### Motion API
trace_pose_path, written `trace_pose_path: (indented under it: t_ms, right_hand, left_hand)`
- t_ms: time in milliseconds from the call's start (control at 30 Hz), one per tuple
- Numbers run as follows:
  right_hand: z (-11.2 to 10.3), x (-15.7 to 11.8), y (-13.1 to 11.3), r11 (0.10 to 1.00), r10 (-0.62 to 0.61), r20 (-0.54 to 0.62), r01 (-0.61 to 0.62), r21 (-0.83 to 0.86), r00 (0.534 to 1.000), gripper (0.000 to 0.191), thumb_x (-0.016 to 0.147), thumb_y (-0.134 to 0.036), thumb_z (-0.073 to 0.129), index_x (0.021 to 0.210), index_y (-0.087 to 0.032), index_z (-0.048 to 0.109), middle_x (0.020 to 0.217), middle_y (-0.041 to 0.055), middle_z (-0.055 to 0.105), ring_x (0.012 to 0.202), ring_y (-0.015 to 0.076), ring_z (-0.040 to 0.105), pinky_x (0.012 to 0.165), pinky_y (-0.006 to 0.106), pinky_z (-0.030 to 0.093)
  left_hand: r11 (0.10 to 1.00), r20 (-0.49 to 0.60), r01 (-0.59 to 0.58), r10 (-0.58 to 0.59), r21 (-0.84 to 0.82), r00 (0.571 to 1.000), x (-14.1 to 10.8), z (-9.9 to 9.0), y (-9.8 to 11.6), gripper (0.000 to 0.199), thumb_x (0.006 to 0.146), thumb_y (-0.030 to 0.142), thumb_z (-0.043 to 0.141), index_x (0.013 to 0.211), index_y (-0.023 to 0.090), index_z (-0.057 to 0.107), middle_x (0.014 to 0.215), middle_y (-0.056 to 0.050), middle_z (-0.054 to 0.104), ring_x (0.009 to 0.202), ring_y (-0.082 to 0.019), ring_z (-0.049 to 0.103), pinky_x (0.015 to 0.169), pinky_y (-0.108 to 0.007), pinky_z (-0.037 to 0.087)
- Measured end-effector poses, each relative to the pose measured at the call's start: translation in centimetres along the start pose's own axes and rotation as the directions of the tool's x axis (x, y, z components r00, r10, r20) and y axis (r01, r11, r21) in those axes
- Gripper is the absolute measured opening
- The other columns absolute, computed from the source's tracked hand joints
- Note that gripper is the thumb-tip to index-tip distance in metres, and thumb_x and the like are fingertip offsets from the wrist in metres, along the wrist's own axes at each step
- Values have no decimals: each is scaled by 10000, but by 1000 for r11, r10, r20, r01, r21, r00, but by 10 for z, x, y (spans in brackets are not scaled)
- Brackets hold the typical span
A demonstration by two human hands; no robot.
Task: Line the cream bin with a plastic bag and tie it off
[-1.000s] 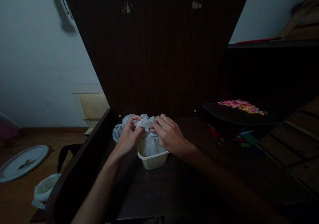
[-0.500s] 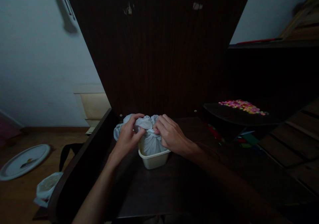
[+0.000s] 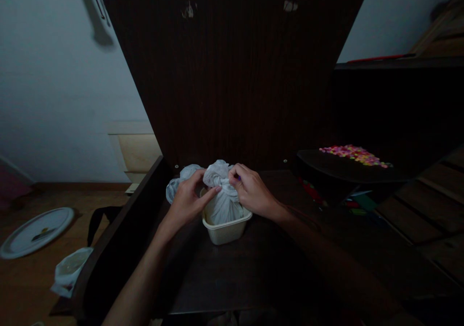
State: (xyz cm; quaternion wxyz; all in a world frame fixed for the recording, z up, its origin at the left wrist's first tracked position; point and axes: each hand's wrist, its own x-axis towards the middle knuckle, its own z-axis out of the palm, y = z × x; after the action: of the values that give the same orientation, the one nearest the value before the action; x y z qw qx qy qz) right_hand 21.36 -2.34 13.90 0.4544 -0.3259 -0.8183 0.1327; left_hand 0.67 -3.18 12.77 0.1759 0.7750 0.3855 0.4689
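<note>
A white plastic bag [image 3: 225, 207], its neck gathered and twisted, sits inside a cream rectangular tub [image 3: 227, 233] on a dark wooden surface. My left hand [image 3: 188, 198] is at the left of the bag's neck, with thumb and fingers curved around it and the thumb tip on the twist. At the right side my right hand [image 3: 252, 188] pinches the gathered plastic between thumb and bent fingers. The bag's crumpled top puffs up between both hands. Behind my left hand lies another crumpled whitish plastic bag [image 3: 174, 188], partly hidden.
A tall dark wooden panel [image 3: 232, 84] rises behind the tub. On the right, a dark rounded shelf [image 3: 311, 159] bears a heap of colourful small pieces [image 3: 357, 155]. Down on the left floor are a white oval tray [image 3: 21, 253] and a white bag [image 3: 70, 270].
The bag's top has been pulled up and now stands higher between my hands. My left thumb has shifted right onto the twist, and my right hand has moved slightly right.
</note>
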Motion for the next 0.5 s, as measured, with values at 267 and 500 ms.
trace_pose_path:
  t_ms: [267, 500]
  right_hand:
    - [2, -4, 2, 992, -29, -18, 27, -123, 999, 198, 903, -56, 427, 816, -233, 446, 820, 35, 564, 773, 199, 519, 698, 327, 416]
    - [0, -7, -10, 977, -113, -5, 110, -183, 994, 199, 924, -279, 692, 1044, -198, 555, 980, 79, 640, 885, 227, 588, 774, 361, 483]
  left_hand:
    - [968, -115, 63, -94, -245, 989, 5, 4, 7, 285, 824, 262, 733, 1081, 193, 627, 924, -18, 681, 774, -151, 646, 691, -251, 524]
    - [922, -107, 153, -203, -355, 973, 5, 6, 13, 277, 808, 302, 747, 1030, 180, 633, 838, -2, 658, 723, -147, 632, 676, -256, 522]
